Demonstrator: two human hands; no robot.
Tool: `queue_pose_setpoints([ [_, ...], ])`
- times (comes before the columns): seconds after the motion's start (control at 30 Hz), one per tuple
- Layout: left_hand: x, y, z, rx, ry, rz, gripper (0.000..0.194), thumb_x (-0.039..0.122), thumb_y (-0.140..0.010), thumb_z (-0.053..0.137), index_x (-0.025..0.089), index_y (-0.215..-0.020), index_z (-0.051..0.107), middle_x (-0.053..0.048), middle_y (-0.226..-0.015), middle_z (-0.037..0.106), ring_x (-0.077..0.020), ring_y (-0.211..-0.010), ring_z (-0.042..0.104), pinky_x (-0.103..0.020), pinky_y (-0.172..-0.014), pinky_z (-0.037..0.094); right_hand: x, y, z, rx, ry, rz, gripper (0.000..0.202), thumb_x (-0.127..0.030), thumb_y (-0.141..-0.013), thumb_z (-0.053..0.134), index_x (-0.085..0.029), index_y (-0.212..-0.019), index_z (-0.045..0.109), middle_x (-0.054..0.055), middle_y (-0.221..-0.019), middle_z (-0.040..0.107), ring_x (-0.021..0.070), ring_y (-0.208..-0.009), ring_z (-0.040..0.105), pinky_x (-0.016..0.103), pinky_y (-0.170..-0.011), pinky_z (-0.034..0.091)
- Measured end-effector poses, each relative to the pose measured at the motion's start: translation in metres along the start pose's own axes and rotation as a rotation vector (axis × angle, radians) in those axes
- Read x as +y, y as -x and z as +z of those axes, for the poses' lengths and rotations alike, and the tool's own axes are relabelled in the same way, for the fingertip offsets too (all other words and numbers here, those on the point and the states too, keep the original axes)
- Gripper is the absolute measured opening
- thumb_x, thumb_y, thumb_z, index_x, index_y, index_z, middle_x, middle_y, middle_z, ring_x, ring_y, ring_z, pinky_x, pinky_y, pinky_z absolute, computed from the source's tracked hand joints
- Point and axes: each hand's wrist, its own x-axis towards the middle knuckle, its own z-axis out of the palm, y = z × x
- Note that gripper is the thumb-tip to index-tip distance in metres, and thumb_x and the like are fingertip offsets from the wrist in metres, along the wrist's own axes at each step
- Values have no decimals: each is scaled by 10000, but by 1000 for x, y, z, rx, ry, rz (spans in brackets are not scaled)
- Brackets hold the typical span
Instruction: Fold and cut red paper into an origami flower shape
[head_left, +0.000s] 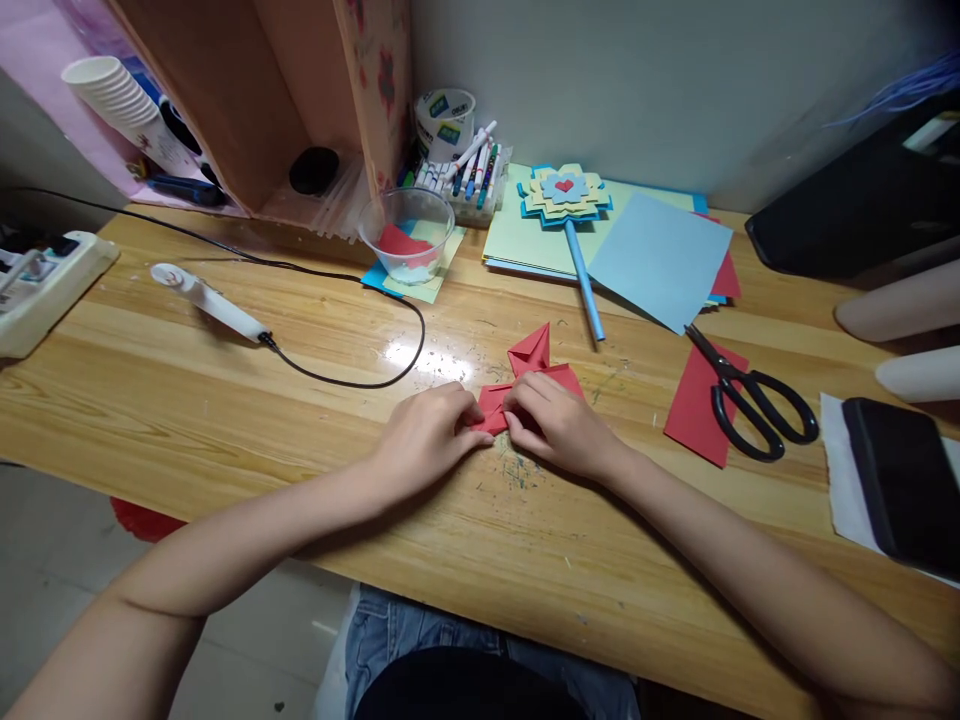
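A folded piece of red paper [495, 396] lies on the wooden table between my hands. My left hand [435, 432] pinches its left lower edge between thumb and fingers. On the right side, my right hand [555, 425] is closed on the same paper, fingertips close to those of my left hand. Just beyond them a pointed red folded piece [531, 350] rests on the table; whether it is joined to the held paper I cannot tell. More red paper shows behind my right hand.
Black-handled scissors [750, 400] lie on red paper [694, 405] at the right, near a phone [904, 480]. A white corded tool [214, 303] lies left. Behind are a clear bowl [409, 240], markers [472, 175], a paper flower [566, 190] and blue paper [664, 255].
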Motion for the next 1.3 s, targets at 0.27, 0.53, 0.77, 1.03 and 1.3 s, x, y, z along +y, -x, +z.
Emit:
queue_pose_setpoints([
  [0.27,-3,-6,3,14,80,-51,167,329,-749,670,168,-751,626,-21,-767,646,-140,-667,550,-251,-565,363,-1,2,6,30,75,26,93,-159,-840,428,-174,-789,504,80,-776,543,200,-728,496,321,-642,431],
  [0.53,-2,-6,3,-1,53,-56,207,372,-771,640,166,-787,622,-38,-791,638,-155,-703,557,-269,-597,390,-5,1,6,54,132,52,80,-158,-840,437,-181,-770,469,73,-759,534,194,-711,496,310,-622,426],
  [0.77,-3,-6,3,0,30,-33,248,407,-766,637,162,-775,598,-43,-780,621,-150,-681,541,-264,-582,384,-5,0,9,68,151,52,95,-163,-844,421,-184,-761,460,71,-747,529,189,-690,477,312,-607,411],
  [1.03,0,-6,9,58,12,-50,223,379,-808,596,165,-747,575,-27,-775,622,-140,-675,540,-256,-572,372,-9,0,7,71,79,114,94,-149,-825,444,-201,-749,423,59,-738,504,192,-696,474,307,-607,402],
  [1.3,2,-7,11,72,-46,-45,208,366,-821,579,167,-762,566,-27,-792,623,-143,-683,549,-258,-572,367,-9,0,9,59,113,118,94,-164,-846,423,-193,-758,430,78,-765,514,208,-713,476,334,-627,418],
])
